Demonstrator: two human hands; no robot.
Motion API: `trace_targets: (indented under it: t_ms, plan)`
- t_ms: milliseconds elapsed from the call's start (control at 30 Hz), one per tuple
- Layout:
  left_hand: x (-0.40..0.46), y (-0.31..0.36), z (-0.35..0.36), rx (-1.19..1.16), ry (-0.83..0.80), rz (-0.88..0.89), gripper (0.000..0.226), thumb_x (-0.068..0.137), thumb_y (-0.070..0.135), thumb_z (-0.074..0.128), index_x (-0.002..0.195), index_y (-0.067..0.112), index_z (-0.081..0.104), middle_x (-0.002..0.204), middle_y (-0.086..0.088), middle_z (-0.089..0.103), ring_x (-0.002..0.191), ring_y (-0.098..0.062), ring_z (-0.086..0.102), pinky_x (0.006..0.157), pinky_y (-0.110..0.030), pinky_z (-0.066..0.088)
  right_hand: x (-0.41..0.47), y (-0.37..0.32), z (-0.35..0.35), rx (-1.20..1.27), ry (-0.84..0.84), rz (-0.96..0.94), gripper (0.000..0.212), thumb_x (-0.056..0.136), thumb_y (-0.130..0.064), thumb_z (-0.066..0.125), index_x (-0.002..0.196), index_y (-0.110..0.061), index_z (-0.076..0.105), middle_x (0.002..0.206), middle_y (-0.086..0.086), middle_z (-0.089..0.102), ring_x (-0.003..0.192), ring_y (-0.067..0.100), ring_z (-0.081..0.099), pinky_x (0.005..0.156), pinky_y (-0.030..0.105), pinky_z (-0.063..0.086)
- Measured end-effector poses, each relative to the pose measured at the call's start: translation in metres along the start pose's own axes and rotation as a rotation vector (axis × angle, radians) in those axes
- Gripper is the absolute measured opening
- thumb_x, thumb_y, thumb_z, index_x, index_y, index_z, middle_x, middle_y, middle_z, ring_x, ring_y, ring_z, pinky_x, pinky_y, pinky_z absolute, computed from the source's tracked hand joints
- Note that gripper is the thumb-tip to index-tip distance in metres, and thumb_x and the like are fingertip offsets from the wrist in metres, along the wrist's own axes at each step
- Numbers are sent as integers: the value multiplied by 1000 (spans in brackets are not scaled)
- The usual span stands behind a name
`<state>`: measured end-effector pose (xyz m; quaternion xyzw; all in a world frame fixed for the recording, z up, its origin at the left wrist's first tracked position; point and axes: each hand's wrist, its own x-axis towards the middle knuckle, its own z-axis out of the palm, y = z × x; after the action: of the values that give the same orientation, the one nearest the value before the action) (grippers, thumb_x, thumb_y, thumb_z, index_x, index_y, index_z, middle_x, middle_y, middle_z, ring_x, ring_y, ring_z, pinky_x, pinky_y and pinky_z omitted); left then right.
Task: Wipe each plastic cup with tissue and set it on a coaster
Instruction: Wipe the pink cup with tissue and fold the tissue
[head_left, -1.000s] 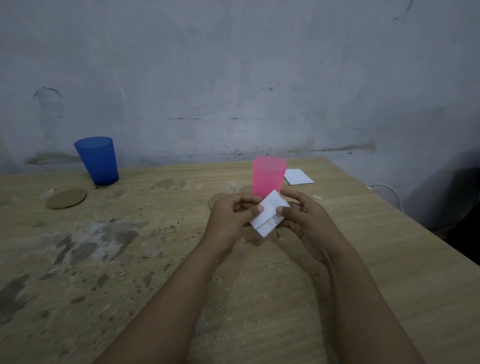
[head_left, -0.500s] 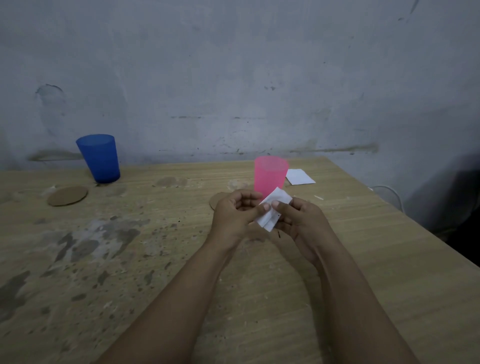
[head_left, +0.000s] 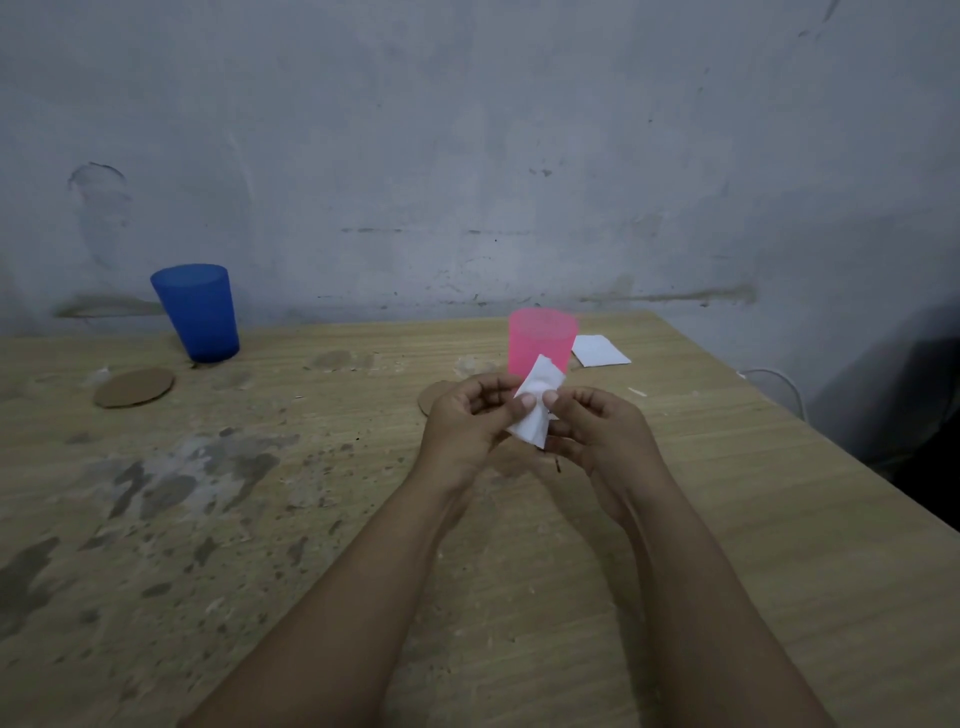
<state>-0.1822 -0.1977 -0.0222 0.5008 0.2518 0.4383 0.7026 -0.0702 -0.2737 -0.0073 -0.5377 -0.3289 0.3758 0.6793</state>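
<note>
A small white tissue (head_left: 536, 405) is pinched between my left hand (head_left: 467, 421) and my right hand (head_left: 597, 431), held above the table's middle. Just behind them a pink plastic cup (head_left: 543, 339) stands upright; my hands hide its base. A brown round coaster (head_left: 434, 397) peeks out to the left of my left hand, close to the pink cup. At the far left a blue plastic cup (head_left: 197, 312) stands upright on the bare table, and a second brown coaster (head_left: 134, 387) lies in front of it.
The worn, stained wooden table (head_left: 260, 519) runs to a grey wall behind. Another white folded tissue (head_left: 597, 351) lies right of the pink cup. The table's right edge drops off diagonally, with a white cable (head_left: 779, 384) beyond it.
Both hands have shifted slightly and worked the tissue between the fingers, so it looks more folded and narrower. The cups and coasters have not moved.
</note>
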Motion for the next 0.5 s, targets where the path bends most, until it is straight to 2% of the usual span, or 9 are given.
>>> trace_targets:
  t_ms: [133, 233, 300, 400, 500]
  plan:
    - [1, -1, -1, 0, -30, -10, 25, 80, 4, 72, 104, 5, 67, 98, -13, 72, 92, -27, 70, 80, -38, 57, -1, -1, -1, 8, -10, 8, 15, 84, -12, 65, 86, 3, 61, 83, 18, 68, 72, 25, 67, 72, 38, 57]
    - [2, -2, -1, -2, -37, -25, 24, 79, 3, 72, 103, 6, 69, 87, -7, 73, 86, -23, 70, 73, -34, 57, -2, -3, -3, -7, -6, -34, 12, 85, -11, 63, 76, -4, 59, 80, 16, 69, 70, 23, 67, 63, 34, 56]
    - [3, -2, -2, -12, -41, -46, 27, 79, 6, 72, 105, 5, 69, 94, -10, 73, 88, -23, 70, 74, -35, 57, -1, -4, -3, -33, -1, -70, 15, 85, -10, 63, 71, -7, 59, 76, 11, 69, 68, 21, 67, 58, 31, 53]
    - [2, -1, -3, -58, -87, -94, 29, 83, 14, 69, 108, -1, 67, 104, -17, 71, 93, -26, 69, 78, -38, 58, 0, -4, -5, -85, 16, -110, 19, 82, -11, 66, 64, -13, 63, 73, 7, 69, 69, 22, 65, 62, 35, 52]
    - [2, -1, -3, -77, -92, -129, 18, 86, 16, 65, 97, 2, 70, 91, -9, 75, 86, -21, 71, 76, -35, 59, 0, -4, -5, -79, 48, -97, 17, 81, -8, 67, 65, -9, 63, 75, 12, 67, 71, 24, 64, 69, 40, 52]
